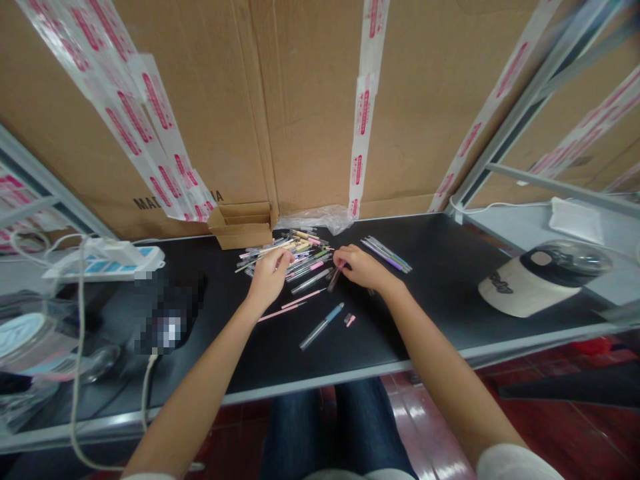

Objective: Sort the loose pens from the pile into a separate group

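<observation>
A loose pile of pens and thin sticks lies on the black tabletop. My left hand is at the pile's left side, its fingers pressed together; what they hold, if anything, is too small to name. My right hand is at the right edge of the pile, fingers closed on a clear pen that points down to the left. A blue and clear pen lies nearer the front, with small pink pieces beside it. Two pink sticks lie below my left hand. Several pens are lined up side by side at the right.
An open cardboard box stands behind the pile, with clear plastic wrap beside it. At left are a power strip, cables and plastic containers. A cream and black appliance lies at right. Large taped cardboard stands behind the table.
</observation>
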Tool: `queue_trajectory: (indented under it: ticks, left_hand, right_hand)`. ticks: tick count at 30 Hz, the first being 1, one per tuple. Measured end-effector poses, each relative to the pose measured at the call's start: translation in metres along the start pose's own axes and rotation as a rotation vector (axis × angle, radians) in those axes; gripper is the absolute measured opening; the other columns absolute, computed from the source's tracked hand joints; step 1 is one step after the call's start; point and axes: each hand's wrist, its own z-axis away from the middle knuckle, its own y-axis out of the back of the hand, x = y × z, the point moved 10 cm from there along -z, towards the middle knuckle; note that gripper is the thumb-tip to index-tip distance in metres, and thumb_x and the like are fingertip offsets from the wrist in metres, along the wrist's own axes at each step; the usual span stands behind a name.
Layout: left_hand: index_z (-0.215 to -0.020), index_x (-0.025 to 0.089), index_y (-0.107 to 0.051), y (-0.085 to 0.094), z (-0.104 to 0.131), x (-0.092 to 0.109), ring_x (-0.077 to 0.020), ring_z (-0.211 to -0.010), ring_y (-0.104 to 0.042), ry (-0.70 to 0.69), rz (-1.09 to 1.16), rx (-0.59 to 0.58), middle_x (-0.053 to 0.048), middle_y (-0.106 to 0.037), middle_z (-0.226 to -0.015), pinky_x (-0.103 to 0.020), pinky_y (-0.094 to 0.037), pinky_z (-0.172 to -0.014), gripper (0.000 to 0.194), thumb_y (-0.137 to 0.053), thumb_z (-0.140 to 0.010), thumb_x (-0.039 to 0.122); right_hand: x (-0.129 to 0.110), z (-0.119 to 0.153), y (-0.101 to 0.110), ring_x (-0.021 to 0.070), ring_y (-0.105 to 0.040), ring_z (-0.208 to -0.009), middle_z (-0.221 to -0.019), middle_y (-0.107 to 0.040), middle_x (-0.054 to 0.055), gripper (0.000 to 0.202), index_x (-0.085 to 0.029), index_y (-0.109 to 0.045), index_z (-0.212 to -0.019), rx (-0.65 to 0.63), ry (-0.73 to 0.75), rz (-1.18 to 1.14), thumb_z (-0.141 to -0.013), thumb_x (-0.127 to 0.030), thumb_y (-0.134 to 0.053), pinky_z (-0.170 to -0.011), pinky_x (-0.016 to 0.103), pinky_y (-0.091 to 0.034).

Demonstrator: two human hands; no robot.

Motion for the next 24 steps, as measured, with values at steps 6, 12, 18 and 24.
queue_trajectory:
  ticks: [6, 12, 18, 24]
  left_hand:
    - [-0.077, 0.019, -0.064, -0.002, -0.001, 0.001, -0.0182, -0.078, -0.06, -0.031, 0.004, -0.026, -0.003, -0.067, -0.08, -0.029, -0.045, -0.075, 0.023, -0.045, -0.087, 0.029]
    - [-0.113, 0.022, -0.062, -0.021, 0.005, 0.027, -0.0228, -0.116, -0.053, -0.21, 0.221, -0.186, -0.008, -0.061, -0.122, -0.039, -0.036, -0.103, 0.033, -0.059, -0.081, 0.03]
    - [-0.096, 0.018, -0.069, -0.012, 0.004, 0.025, -0.0211, -0.109, -0.058, -0.109, 0.437, -0.069, -0.008, -0.067, -0.11, -0.036, -0.038, -0.101, 0.024, -0.055, -0.084, 0.034]
    - [-0.089, 0.017, -0.066, 0.009, 0.001, 0.007, -0.0191, -0.089, -0.064, 0.009, 0.485, 0.112, -0.005, -0.069, -0.084, -0.031, -0.045, -0.087, 0.024, -0.054, -0.083, 0.037]
  right_hand:
    - [-0.009, -0.001, 0.019, 0.0167, -0.051, -0.08, -0.081, -0.058, 0.004, 0.012, -0.018, -0.056, -0.079, 0.158, 0.004, -0.115, -0.078, -0.009, -0.049, -0.075, 0.027, -0.04]
    - [-0.046, -0.002, 0.035, 0.016, -0.059, -0.079, -0.09, -0.067, 0.006, 0.016, -0.018, -0.064, -0.092, 0.387, 0.072, -0.404, -0.086, -0.028, -0.054, -0.076, 0.028, -0.044]
    - [-0.058, -0.01, 0.026, 0.0188, -0.059, -0.092, -0.097, -0.068, 0.007, 0.016, -0.019, -0.066, -0.095, 0.364, 0.11, -0.355, -0.086, -0.025, -0.055, -0.084, 0.031, -0.043]
    - [0.029, -0.011, 0.009, 0.0205, -0.056, -0.085, -0.089, -0.066, 0.008, 0.012, -0.017, -0.07, -0.08, 0.287, -0.28, -0.014, -0.076, -0.015, -0.058, -0.082, 0.035, -0.041]
